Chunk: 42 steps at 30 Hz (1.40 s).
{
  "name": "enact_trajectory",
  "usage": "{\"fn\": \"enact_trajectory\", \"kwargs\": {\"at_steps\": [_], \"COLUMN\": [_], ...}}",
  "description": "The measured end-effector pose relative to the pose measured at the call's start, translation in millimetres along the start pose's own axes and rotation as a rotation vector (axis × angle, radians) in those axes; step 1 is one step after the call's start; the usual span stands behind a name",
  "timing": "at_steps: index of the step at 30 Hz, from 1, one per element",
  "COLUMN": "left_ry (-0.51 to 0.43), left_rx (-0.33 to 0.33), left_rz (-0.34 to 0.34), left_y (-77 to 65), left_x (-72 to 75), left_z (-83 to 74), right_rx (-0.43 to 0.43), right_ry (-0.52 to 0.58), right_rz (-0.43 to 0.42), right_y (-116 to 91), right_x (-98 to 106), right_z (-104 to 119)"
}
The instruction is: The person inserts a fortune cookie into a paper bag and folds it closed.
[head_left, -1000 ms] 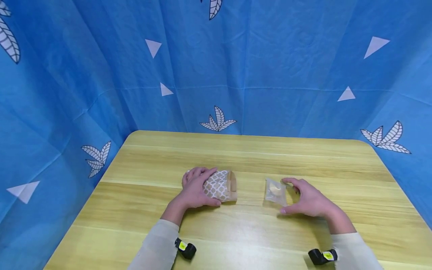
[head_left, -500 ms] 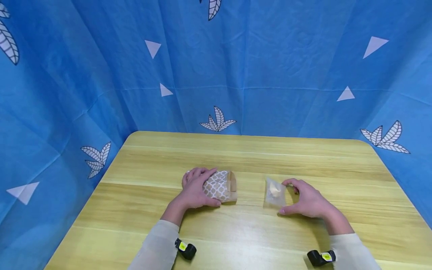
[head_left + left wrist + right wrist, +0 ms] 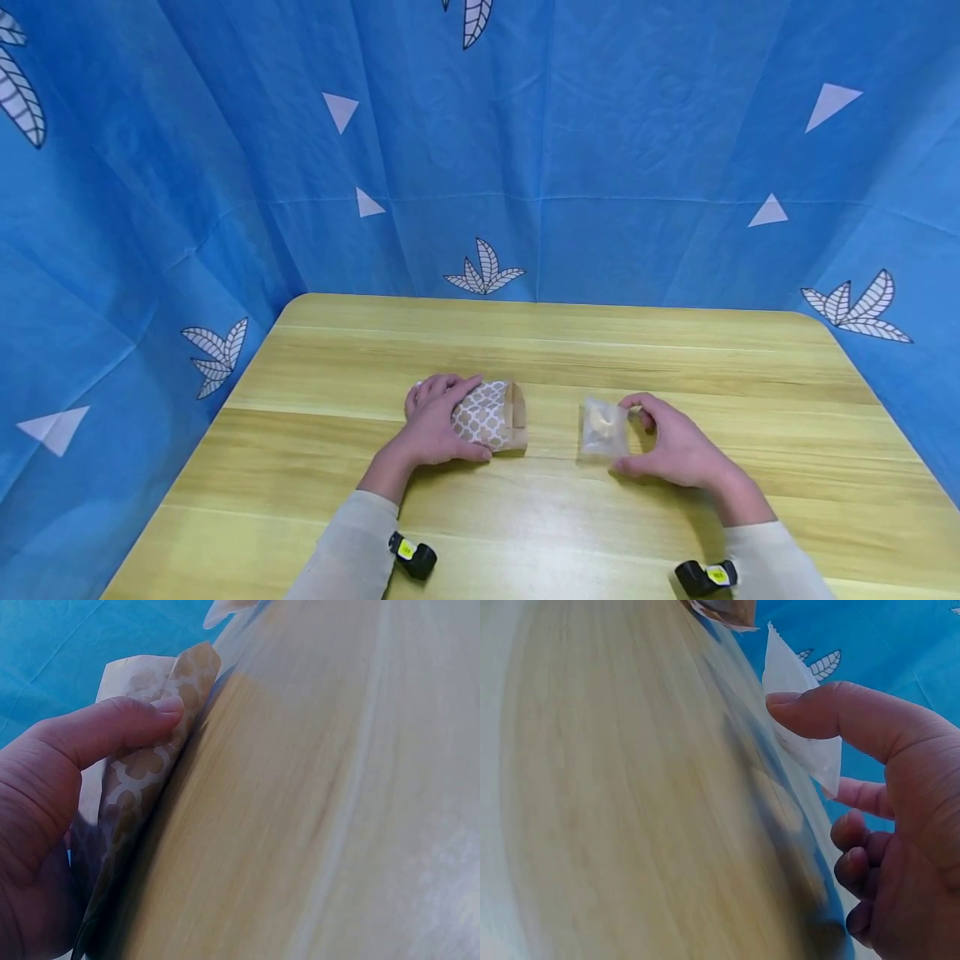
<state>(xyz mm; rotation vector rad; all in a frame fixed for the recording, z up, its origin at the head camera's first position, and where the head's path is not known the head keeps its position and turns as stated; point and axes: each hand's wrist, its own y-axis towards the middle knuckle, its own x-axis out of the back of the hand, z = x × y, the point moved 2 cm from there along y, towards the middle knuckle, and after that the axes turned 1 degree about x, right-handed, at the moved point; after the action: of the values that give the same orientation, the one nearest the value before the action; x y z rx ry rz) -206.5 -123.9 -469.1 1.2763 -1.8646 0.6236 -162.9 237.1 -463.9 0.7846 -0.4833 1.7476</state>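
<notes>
My left hand grips a brown paper bag with a white lattice pattern, which lies on its side with its mouth to the right. In the left wrist view the thumb presses on the bag's near side; the other fingers are mostly hidden behind it. Right of the bag, my right hand holds a small translucent packet by its right side, between thumb and index finger. Something pale shows inside it. The right wrist view has the packet standing tilted above its reflection, other fingers curled below.
Both hands work over a wooden table with rounded far corners. Behind and beside it hangs a blue curtain with leaf and triangle prints. A black wrist camera sits on the left sleeve, another black camera on the right.
My right hand has shifted a little to the left with the packet, closer to the bag's mouth, and the packet has turned slightly. The left hand and bag stay put.
</notes>
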Motion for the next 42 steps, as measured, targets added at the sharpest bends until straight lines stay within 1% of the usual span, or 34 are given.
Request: {"fn": "enact_trajectory", "kwargs": {"at_steps": [16, 27, 34, 40, 42], "left_ry": [0.005, 0.007, 0.002, 0.014, 0.013], "left_rx": [0.000, -0.003, 0.000, 0.014, 0.009], "left_rz": [-0.002, 0.004, 0.009, 0.023, 0.019], "left_y": [0.3, 1.4, 2.0, 2.3, 2.1], "left_x": [-0.7, -2.0, -1.6, -1.8, -1.8], "left_z": [0.7, 1.3, -0.6, -1.3, -1.3], "right_rx": [0.073, 0.113, 0.105, 0.103, 0.106], "right_ry": [0.052, 0.082, 0.097, 0.099, 0.097], "right_rz": [-0.004, 0.017, 0.045, 0.060, 0.061], "right_y": [23.4, 41.2, 49.8, 53.3, 54.1], "right_x": [-19.6, -36.0, -43.4, -46.3, -46.4], "right_z": [18.0, 38.1, 46.1, 48.7, 50.0]}}
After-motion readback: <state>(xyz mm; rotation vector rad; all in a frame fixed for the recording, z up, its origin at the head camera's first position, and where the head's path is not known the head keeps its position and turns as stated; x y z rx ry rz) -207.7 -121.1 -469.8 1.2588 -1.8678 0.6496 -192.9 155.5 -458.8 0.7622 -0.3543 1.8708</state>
